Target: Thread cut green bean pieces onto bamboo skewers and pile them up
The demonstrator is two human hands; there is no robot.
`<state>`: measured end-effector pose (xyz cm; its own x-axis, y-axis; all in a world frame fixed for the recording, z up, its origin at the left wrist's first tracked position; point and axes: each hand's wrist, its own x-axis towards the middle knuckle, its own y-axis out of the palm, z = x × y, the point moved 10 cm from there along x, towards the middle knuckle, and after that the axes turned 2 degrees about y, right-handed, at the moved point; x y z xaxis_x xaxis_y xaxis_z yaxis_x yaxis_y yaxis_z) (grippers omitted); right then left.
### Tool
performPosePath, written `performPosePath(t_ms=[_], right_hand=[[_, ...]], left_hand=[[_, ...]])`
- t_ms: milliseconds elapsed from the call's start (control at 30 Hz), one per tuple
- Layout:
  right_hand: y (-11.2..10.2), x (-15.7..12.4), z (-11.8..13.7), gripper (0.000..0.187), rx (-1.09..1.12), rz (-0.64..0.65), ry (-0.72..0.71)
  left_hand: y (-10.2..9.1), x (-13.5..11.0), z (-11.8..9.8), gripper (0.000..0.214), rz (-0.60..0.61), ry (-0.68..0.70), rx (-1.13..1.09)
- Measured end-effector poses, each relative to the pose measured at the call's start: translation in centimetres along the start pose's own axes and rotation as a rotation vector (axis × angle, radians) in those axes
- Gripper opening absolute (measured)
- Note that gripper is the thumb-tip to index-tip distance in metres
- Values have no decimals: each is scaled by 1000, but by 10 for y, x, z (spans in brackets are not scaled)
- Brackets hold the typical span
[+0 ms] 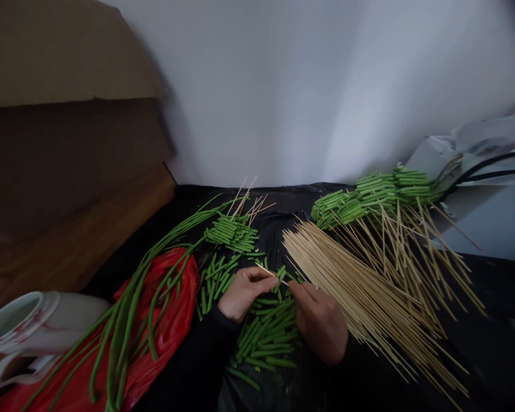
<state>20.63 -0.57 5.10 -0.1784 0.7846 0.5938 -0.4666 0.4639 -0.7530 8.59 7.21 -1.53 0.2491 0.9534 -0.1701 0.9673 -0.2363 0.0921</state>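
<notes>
My left hand [244,293] pinches a thin bamboo skewer [269,272] between thumb and fingers. My right hand [320,320] is closed just to its right, at the skewer's other end, above a pile of cut green bean pieces [268,335] on the black plastic sheet [489,332]. What the right fingers grip is too small to make out. A big heap of bare skewers [364,286] lies to the right of my right hand.
Long uncut green beans [129,320] lie across a red plastic bag [171,320] at the left. Finished bean skewers are stacked at the back centre [234,232] and back right [373,194]. A white enamel mug [21,323] lies lower left. Cardboard [64,51] leans upper left.
</notes>
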Motion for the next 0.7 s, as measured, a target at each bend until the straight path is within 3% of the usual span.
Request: performPosePath(t_ms=[100, 200, 333, 533, 700], right_hand=[[-8, 4, -14, 28, 11, -54, 42], [-17, 7, -31, 24, -47, -128, 88], [-23, 7, -33, 24, -103, -175, 65], [-21, 7, -26, 24, -73, -138, 63], [-22, 7, -28, 23, -94, -142, 73]], left_hand=[[-4, 1, -14, 23, -28, 131, 165], [-6, -2, -35, 24, -81, 355, 476], [12, -11, -46, 21, -25, 591, 901], [26, -14, -38, 24, 29, 625, 1204], [25, -14, -38, 16, 39, 630, 1198]])
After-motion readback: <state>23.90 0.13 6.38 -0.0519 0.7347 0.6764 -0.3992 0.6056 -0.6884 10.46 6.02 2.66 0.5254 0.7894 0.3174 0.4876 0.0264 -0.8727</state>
